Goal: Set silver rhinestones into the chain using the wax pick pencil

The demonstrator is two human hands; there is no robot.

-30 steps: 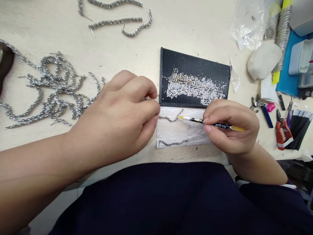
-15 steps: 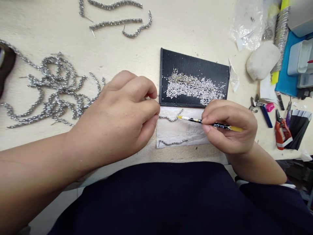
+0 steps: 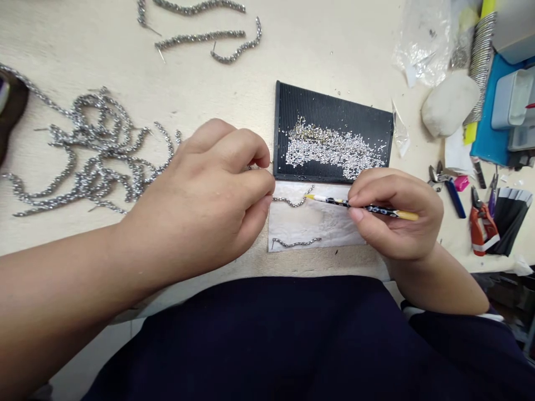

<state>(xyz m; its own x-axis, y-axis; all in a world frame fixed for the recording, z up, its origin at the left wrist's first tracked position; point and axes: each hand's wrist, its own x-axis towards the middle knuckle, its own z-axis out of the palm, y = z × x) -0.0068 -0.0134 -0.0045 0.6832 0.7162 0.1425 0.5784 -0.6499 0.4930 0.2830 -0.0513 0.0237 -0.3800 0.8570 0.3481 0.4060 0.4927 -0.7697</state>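
A: Where's the strip (image 3: 292, 200)?
B: On the one white sheet (image 3: 321, 225), just near of the tray (image 3: 334, 106). The left hand (image 3: 209, 195) has its fingers curled tight on the left end.
A: And the right hand (image 3: 397, 217)?
B: Wrapped round one pen (image 3: 363, 207), tip at the strip. A second strip (image 3: 296, 243) lies nearer, and three far strips (image 3: 200, 38) lie to the left.

A thin, wavy silver strip (image 3: 292, 201), studded along its length, lies flat near the top edge of a pale mat (image 3: 330, 225), with its left end pinched in the left hand (image 3: 209, 195). A slim pencil-like tool (image 3: 363, 207), black-patterned with a yellow rear and a pale tip, sits nearly level in the right hand (image 3: 397, 217), its tip just beside the strip's upturned right end.
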